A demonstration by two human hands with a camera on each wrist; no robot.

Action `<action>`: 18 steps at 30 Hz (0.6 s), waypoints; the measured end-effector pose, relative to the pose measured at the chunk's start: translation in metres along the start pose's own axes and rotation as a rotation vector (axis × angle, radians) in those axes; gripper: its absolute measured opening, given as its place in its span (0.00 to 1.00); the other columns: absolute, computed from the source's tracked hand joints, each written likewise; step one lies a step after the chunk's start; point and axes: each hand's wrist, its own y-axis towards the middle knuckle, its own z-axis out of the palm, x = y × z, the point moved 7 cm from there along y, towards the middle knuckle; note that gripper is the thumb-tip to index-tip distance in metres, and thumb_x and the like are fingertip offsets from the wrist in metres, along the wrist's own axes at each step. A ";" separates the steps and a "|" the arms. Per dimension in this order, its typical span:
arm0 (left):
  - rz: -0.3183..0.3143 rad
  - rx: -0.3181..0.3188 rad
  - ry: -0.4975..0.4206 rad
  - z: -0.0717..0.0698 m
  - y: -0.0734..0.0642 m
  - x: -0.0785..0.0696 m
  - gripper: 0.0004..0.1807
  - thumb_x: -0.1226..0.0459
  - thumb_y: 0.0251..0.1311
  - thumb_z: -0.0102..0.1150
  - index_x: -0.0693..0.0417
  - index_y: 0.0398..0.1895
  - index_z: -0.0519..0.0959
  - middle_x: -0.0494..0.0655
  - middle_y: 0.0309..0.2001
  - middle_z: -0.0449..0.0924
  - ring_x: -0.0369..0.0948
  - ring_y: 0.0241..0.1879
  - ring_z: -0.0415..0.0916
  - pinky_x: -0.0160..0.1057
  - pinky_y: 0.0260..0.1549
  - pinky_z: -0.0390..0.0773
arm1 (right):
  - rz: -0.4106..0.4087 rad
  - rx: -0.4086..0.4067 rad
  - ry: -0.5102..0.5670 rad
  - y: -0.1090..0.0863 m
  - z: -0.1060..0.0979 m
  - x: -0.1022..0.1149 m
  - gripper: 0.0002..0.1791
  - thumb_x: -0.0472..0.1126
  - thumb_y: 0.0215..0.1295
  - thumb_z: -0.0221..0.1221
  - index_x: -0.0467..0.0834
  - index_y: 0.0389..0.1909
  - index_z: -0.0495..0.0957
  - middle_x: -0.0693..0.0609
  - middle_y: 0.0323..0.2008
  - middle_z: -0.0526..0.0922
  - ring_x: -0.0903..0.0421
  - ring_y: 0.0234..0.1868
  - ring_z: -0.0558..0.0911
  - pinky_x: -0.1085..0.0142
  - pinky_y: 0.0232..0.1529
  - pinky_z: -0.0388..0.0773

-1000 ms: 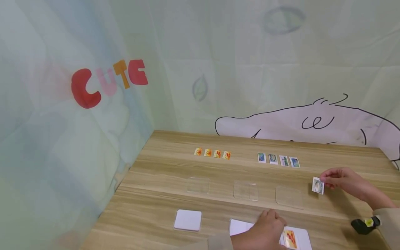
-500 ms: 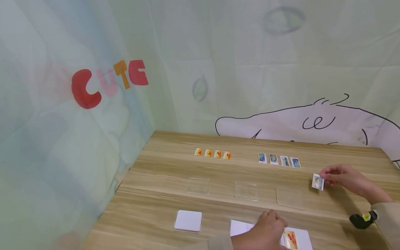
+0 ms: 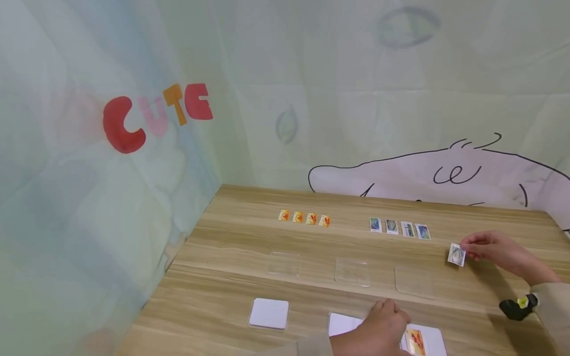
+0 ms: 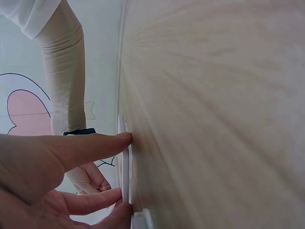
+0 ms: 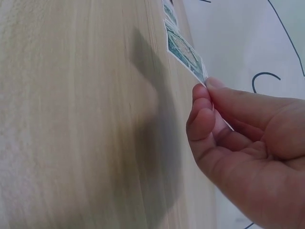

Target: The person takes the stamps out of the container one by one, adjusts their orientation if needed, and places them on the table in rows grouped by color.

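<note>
My right hand [image 3: 503, 252] pinches a small stamp [image 3: 456, 255] by its edge between thumb and fingertips, above the table at the right. Its green-grey picture and white border show in the right wrist view, where the stamp [image 5: 183, 50] tilts over its shadow. My left hand [image 3: 378, 326] holds the rightmost white rounded card [image 3: 434, 341] at its left side near the table's front. In the left wrist view, thumb and fingers [image 4: 107, 200] are spread along the edge of this card. An orange stamp [image 3: 416, 342] lies on it, partly covered by the hand.
Several orange stamps [image 3: 298, 217] lie in a row at the back, and several blue-green stamps [image 3: 392, 227] to their right. Clear plastic squares [image 3: 352, 272] make a middle row. White rounded cards [image 3: 269, 313] lie in front. A fabric backdrop [image 3: 285, 74] closes off the back and left.
The right hand with its stamp has moved slightly away from me, towards the back of the table. The left hand stays on the white card.
</note>
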 end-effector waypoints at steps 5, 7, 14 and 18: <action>-0.018 0.004 0.000 -0.001 0.000 0.000 0.35 0.41 0.48 0.73 0.44 0.58 0.80 0.36 0.46 0.72 0.31 0.47 0.61 0.28 0.51 0.63 | 0.001 -0.002 -0.004 0.003 -0.004 0.001 0.15 0.31 0.74 0.52 0.19 0.49 0.72 0.48 0.39 0.82 0.58 0.34 0.77 0.66 0.37 0.79; -0.016 0.002 0.009 -0.001 0.000 0.000 0.35 0.41 0.48 0.73 0.44 0.58 0.80 0.36 0.46 0.72 0.31 0.47 0.61 0.28 0.51 0.63 | 0.001 0.001 0.000 0.005 -0.005 0.002 0.15 0.31 0.73 0.53 0.20 0.49 0.73 0.48 0.40 0.82 0.58 0.34 0.77 0.66 0.37 0.79; 0.011 -0.005 0.035 -0.003 0.001 -0.001 0.35 0.40 0.48 0.73 0.45 0.58 0.80 0.37 0.47 0.74 0.31 0.48 0.62 0.28 0.51 0.63 | 0.003 0.006 0.000 0.012 -0.006 0.004 0.14 0.32 0.74 0.53 0.21 0.50 0.73 0.48 0.39 0.81 0.58 0.35 0.77 0.65 0.37 0.79; 0.005 -0.003 0.037 -0.002 0.002 0.000 0.35 0.40 0.48 0.73 0.45 0.58 0.80 0.37 0.47 0.73 0.31 0.47 0.62 0.28 0.50 0.63 | -0.027 0.002 -0.020 0.016 -0.007 0.007 0.15 0.32 0.74 0.53 0.21 0.49 0.73 0.50 0.39 0.82 0.59 0.35 0.77 0.65 0.37 0.79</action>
